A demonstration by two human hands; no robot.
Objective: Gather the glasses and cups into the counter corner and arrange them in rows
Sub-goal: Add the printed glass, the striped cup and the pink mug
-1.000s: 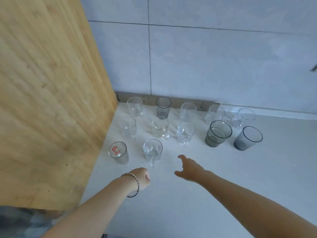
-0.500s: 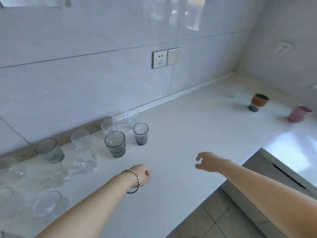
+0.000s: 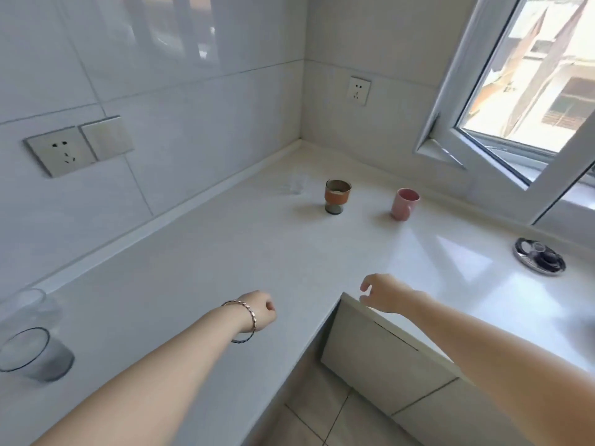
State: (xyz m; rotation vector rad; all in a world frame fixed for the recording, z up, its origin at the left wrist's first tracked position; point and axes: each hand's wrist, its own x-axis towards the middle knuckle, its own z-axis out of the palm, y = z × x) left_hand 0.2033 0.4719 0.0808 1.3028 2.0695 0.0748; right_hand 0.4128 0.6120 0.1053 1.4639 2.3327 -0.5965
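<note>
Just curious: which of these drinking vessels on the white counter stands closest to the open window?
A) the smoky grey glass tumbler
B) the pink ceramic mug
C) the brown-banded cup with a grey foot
B: the pink ceramic mug stands just below the white-framed window. The brown-banded cup with a grey foot sits further left, and the smoky grey glass tumbler is at the view's far left edge.

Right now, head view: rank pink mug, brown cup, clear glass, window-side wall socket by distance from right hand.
1. pink mug, straight ahead of the right hand.
2. brown cup, left of the mug, slightly farther.
3. clear glass, faint, beyond the cup's left.
4. wall socket, up on the far wall.
</note>
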